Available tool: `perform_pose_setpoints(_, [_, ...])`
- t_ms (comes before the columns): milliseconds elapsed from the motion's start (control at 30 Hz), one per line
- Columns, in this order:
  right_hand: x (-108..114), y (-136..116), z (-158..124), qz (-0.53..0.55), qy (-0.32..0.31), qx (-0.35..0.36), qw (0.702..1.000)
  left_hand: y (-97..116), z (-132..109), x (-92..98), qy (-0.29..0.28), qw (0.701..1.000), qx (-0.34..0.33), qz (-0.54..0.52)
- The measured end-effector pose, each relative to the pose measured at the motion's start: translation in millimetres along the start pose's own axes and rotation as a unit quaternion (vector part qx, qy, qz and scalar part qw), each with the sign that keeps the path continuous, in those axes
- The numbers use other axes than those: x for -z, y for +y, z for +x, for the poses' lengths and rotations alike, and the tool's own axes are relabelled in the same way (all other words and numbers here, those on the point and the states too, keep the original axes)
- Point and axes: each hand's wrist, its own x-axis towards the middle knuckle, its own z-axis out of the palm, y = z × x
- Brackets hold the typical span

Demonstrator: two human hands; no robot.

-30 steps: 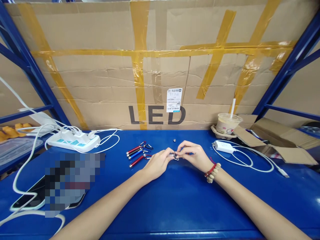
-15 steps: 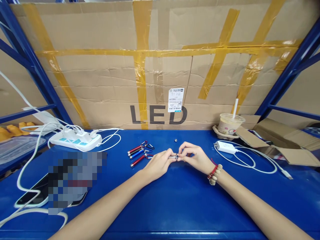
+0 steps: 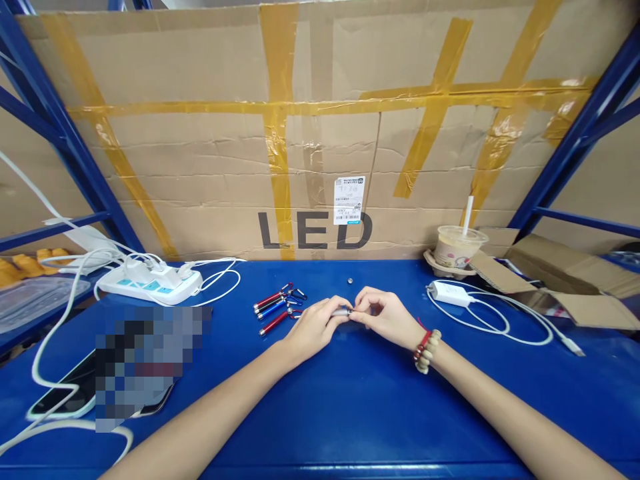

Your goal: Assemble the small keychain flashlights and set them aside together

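Close together above the blue table, both hands work on one slim silver tube, which looks like a mini flashlight body. My left hand is closed round its length. At the tube's right end, my right hand pinches with thumb and fingertips; what small part lies under them is hidden. Just behind the hands lies a small silver ring-like cap. Left of my left hand are several keychain mini flashlights with carabiner clips, among them a red flashlight and a blue flashlight.
A white power strip with plugs and cables stands at the back left, near a phone. On the right are a drink cup with a straw, a white adapter with its cable, and an opened carton. A large cardboard box walls the back.
The dark end that showed between my hands is now covered by my right fingertips, and the tube lies more level between them. The view has shifted slightly.
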Motion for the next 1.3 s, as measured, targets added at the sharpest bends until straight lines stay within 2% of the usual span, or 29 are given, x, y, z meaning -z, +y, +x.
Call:
perform_pose_setpoints(133, [1.0,0.8,0.5,-0.021,0.011,-0.006,1.0,2.0,1.0,0.4,0.001,1.0,0.025,0.003])
perform_pose_setpoints(367, [9.4,-0.2,1.1,-0.146,0.036,0.059,0.987,4.5,2.6,-0.4,-0.001,0.998,0.052,0.021])
perform_pose_setpoints(467, [12.0,-1.2,1.3,-0.15,0.05,0.078,0.984,5.0,3.1,-0.1,0.001,0.998,0.065,0.005])
perform_pose_setpoints(733, [15.2,5.5,2.0,-0.157,0.024,0.174,0.972,6.1,2.4,1.8,-0.015,0.997,0.077,-0.018])
perform_pose_setpoints(967, [15.2,9.2,1.6,-0.168,0.009,0.183,0.968,4.9,1.3,0.9,-0.016,0.996,0.076,-0.039])
perform_pose_setpoints(1300, [12.9,6.9,-0.1,-0.158,0.022,0.185,0.97,6.3,-0.9,1.9,-0.036,0.995,0.075,-0.048])
